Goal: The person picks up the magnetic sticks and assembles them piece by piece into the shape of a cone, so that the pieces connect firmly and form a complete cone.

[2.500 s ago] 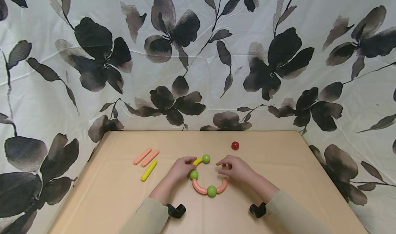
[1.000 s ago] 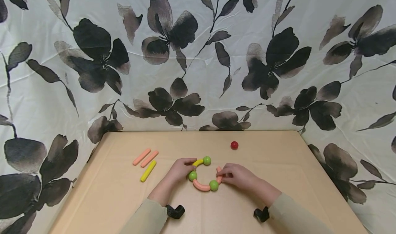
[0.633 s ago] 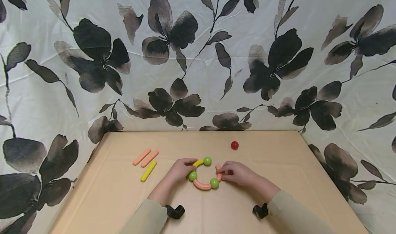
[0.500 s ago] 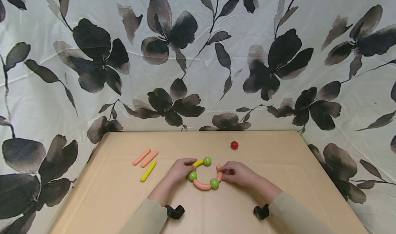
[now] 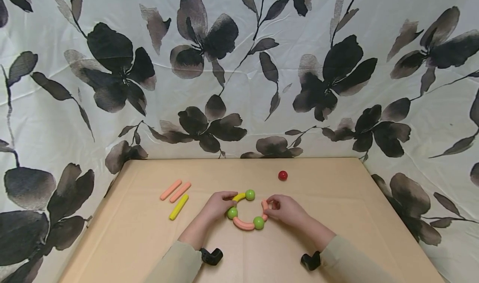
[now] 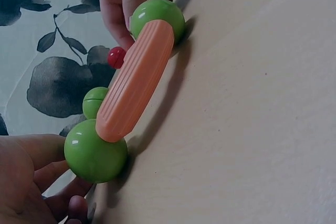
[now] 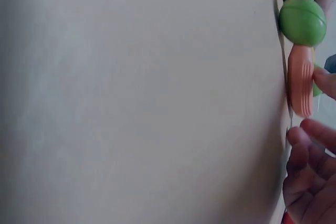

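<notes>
A partial ring of plastic toy sticks and balls lies mid-table. My left hand (image 5: 218,205) pinches the yellow curved stick (image 5: 239,197) on its left side, between the far green ball (image 5: 250,194) and the left green ball (image 5: 232,212). A pink curved stick (image 6: 134,82) links that left ball to the near green ball (image 5: 258,222). My right hand (image 5: 287,210) holds the other pink curved stick (image 7: 301,80) near its free end, thumb on its side. A gap separates this end from the far green ball. The fingers partly hide both held sticks.
Two straight pink sticks (image 5: 171,189) and a straight yellow stick (image 5: 179,207) lie left of the hands. A red ball (image 5: 282,175) sits near the back edge of the table (image 5: 337,179). A floral cloth (image 5: 269,141) hangs behind.
My right hand, formerly apart from the ring, has come down onto the right pink stick. That stick's free end has turned away from me, and the near green ball has shifted slightly up and right.
</notes>
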`<control>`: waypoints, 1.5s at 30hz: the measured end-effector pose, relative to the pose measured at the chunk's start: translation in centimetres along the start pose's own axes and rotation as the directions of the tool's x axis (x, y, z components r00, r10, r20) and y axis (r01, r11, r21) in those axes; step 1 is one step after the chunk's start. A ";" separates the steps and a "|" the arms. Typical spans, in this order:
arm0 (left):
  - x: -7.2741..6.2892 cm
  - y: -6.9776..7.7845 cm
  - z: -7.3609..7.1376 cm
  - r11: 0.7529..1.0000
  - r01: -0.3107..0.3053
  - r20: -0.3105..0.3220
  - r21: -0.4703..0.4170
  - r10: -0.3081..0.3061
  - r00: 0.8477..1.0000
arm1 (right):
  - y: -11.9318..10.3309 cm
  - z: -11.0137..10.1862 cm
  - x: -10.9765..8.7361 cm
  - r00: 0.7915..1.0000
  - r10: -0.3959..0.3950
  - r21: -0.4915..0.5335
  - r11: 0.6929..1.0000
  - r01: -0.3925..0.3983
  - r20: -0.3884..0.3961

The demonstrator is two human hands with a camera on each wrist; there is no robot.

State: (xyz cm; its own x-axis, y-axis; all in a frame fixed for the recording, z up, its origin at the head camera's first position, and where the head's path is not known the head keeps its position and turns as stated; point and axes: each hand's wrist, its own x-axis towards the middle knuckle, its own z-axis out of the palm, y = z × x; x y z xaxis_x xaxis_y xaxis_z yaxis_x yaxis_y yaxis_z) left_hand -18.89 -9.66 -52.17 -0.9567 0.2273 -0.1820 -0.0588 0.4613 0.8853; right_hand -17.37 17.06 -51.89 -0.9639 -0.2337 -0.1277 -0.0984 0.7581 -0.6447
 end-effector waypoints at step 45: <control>-0.5 -0.1 0.6 0.996 -0.077 0.038 0.046 0.075 0.996 | -2.2 1.2 0.5 0.996 0.093 0.019 0.995 -0.094 0.011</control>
State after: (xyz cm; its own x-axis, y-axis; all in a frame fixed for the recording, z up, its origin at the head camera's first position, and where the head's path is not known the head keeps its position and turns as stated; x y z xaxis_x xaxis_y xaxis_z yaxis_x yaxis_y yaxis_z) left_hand -18.20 -9.33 -52.39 -0.9469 0.2939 -0.1308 0.0285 0.4817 0.8759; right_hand -17.31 14.53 -51.45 -0.9661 -0.1687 -0.1956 -0.0031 0.7648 -0.6443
